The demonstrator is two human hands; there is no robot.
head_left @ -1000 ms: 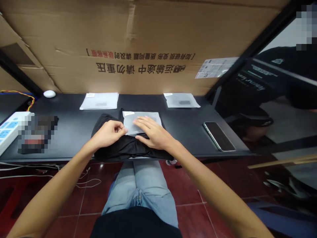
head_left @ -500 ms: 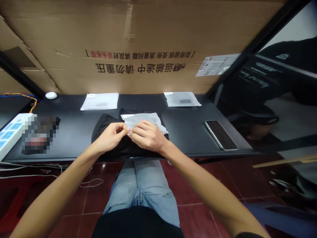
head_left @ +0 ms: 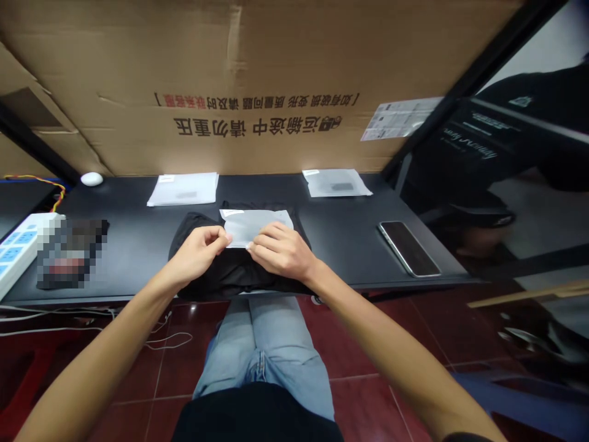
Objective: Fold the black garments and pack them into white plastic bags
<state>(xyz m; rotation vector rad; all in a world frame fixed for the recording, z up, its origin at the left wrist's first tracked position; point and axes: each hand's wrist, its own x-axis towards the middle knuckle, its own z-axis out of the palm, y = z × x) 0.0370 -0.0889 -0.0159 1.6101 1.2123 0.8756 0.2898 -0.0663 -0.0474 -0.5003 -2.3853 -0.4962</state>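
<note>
While the frosted plastic bag (head_left: 256, 224) rests flat on a black garment (head_left: 239, 281), its long axis runs left to right across the tabletop (head_left: 343, 245). The bag sits directly ahead of both hands, and neither hand is clearly nearer. The left hand (head_left: 197, 253) pinches the near left corner of the bag between thumb and fingers. The right hand (head_left: 280, 250) lies over the near right edge with fingers curled; whether it clamps the bag cannot be determined. The two hands are just apart. A small white label (head_left: 231, 213) occupies the far left corner of the bag; any writing on it is too small to read. Two similar bags (head_left: 183, 189) lie beyond the first bag. A smartphone (head_left: 408, 248) lies to its right. Further beyond, a cardboard carton (head_left: 257, 126) bears the printed Chinese warning 运输途中 请勿重压.
</note>
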